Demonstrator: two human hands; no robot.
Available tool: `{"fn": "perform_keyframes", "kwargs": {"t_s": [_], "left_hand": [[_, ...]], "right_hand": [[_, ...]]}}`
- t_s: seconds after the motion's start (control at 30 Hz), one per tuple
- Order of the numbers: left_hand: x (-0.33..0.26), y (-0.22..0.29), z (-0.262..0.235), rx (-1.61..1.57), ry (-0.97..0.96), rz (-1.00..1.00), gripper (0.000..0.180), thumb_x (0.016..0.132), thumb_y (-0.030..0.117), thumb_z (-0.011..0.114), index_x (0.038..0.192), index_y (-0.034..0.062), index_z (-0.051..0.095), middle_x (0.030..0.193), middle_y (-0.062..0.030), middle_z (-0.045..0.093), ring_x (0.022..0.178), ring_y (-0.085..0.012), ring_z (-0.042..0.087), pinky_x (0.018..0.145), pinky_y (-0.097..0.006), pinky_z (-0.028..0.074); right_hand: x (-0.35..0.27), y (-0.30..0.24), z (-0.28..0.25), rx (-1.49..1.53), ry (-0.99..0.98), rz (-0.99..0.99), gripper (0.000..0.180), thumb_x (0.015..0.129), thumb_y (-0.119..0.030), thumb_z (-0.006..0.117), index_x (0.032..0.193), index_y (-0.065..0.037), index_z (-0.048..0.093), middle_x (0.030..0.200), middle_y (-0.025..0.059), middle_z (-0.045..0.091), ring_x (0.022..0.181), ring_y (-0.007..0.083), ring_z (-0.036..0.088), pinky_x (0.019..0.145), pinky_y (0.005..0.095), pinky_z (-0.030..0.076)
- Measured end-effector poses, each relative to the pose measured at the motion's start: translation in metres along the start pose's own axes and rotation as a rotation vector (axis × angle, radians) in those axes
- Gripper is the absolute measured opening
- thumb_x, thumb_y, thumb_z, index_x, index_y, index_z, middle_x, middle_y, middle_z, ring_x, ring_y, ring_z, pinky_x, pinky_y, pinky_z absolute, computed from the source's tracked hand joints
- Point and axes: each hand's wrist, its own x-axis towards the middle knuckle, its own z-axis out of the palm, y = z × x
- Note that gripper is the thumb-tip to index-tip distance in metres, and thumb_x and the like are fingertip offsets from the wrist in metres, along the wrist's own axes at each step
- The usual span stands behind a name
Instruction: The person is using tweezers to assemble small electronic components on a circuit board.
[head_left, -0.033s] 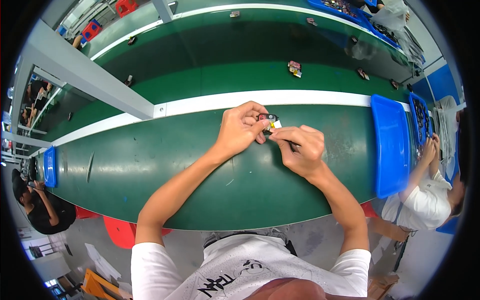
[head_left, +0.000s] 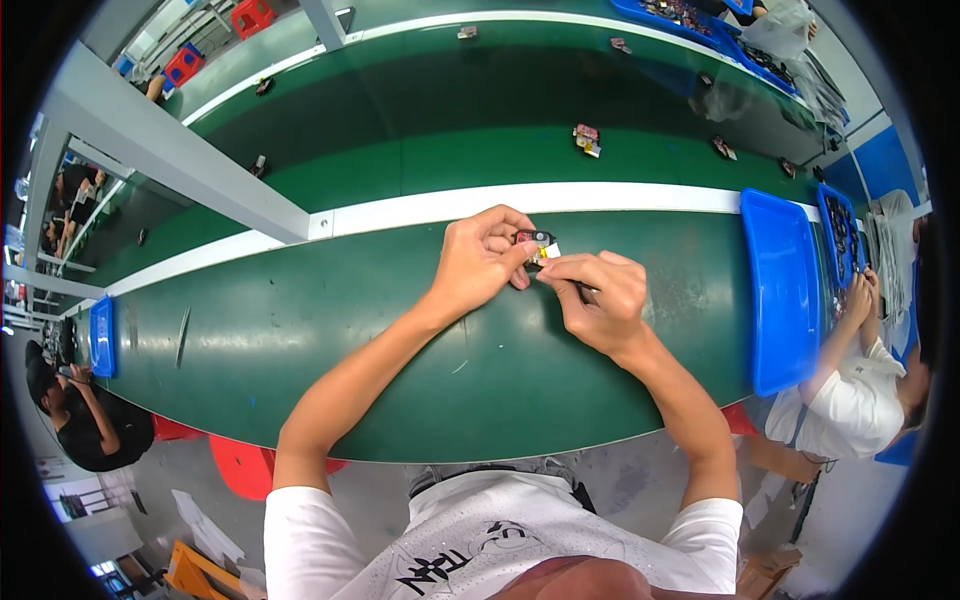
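Observation:
My left hand (head_left: pixel 478 258) is closed around a small electronic device (head_left: pixel 543 239) above the green workbench. It has a black case edge, reddish and yellow parts inside, and a white tab on its right side. Close against its lower right edge, my right hand (head_left: pixel 606 300) is closed in a pinch. A thin dark thing shows under its fingers; its kind and its tip are hidden. Both forearms reach in over the bench's near edge.
Beyond a white rail, a green belt (head_left: pixel 450 155) carries several small devices, one reddish (head_left: pixel 587 140). A blue tray (head_left: pixel 780 300) stands at right, beside a co-worker (head_left: pixel 850 390). Another person (head_left: pixel 85 415) sits far left near a small blue tray (head_left: pixel 102 337). A grey post (head_left: pixel 190 140) rises at left.

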Motion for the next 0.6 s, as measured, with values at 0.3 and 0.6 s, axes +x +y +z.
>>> {"fn": "perform_keyframes", "kwargs": {"t_s": [0.3, 0.6], "left_hand": [[0.066, 0.004, -0.052, 0.129, 0.321, 0.057, 0.02, 0.093, 0.002, 0.066, 0.108, -0.0116, 0.061, 0.079, -0.0143, 0.069, 0.065, -0.0214, 0.073, 0.058, -0.027, 0.06], [0.11, 0.026, -0.078, 1.288, 0.885, 0.238, 0.022, 0.091, 0.018, 0.068, 0.107, 0.0032, 0.07, 0.108, -0.0238, 0.066, 0.089, -0.0442, 0.07, 0.078, -0.052, 0.056]], "right_hand": [[0.002, 0.014, -0.008, 0.104, 0.249, 0.159, 0.016, 0.075, 0.0, 0.084, 0.086, -0.004, 0.072, 0.089, 0.0034, 0.078, 0.042, 0.0099, 0.044, 0.045, 0.0253, 0.037], [-0.001, 0.021, -0.024, 0.044, 0.24, 0.104, 0.018, 0.075, 0.0, 0.083, 0.087, -0.007, 0.072, 0.086, 0.0032, 0.077, 0.047, 0.0139, 0.057, 0.048, 0.0264, 0.043]]}}
